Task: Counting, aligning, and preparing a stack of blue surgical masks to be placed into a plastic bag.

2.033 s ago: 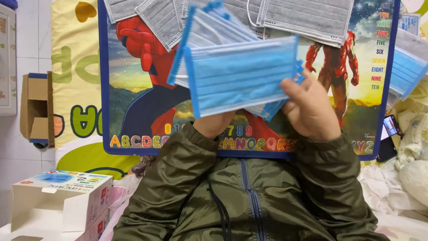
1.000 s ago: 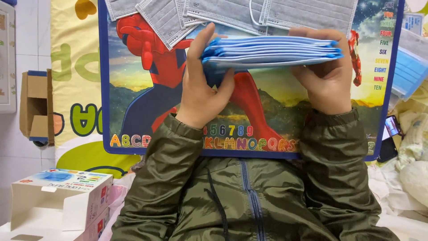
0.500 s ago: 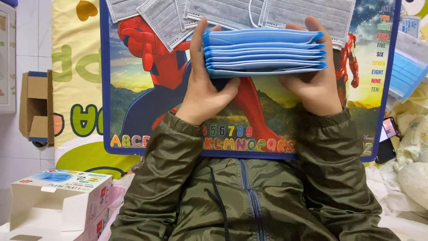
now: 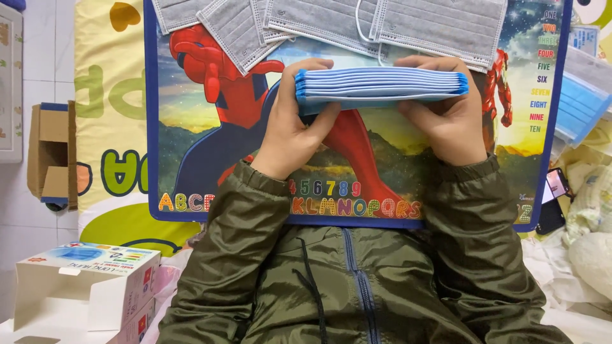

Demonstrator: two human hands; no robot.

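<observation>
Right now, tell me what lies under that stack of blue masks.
The stack of blue masks is held edge-on by the left hand and right hand above a picture board. Grey masks lie just beyond. The board directly beneath is covered.

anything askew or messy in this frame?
The blue mask stack sits squared between the left hand and right hand. The grey masks above lie fanned and overlapping at angles on the picture board. The white carton at lower left gapes open.
</observation>
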